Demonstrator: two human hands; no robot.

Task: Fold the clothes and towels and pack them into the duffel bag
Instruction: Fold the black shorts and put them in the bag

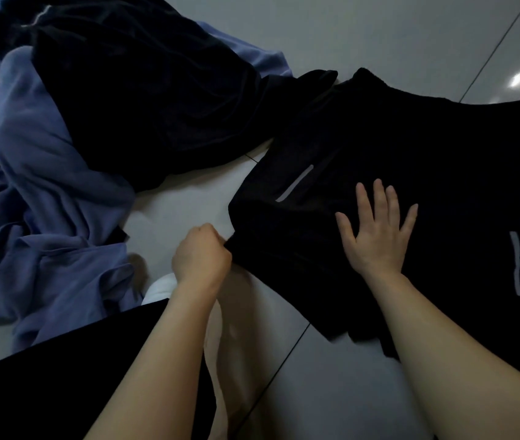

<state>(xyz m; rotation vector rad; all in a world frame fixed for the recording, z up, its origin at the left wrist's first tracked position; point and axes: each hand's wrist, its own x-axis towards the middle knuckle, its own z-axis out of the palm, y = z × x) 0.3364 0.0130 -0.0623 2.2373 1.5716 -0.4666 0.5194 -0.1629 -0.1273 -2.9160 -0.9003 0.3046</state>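
Observation:
A black garment (395, 147) with grey reflective stripes lies spread on the pale tiled floor at the right. My right hand (376, 230) presses flat on its middle with fingers straight and spread. My left hand (201, 254) grips the garment's near left edge in a fist. A second dark garment (144, 90) lies crumpled at the upper left. Under and beside it sprawls a blue-purple cloth (46, 198). No duffel bag is in view.
The tiled floor (363, 33) shows bare patches at the top right and along the bottom middle. My dark-clothed leg (62, 376) fills the lower left, and a white sock (160, 289) shows beside the blue cloth.

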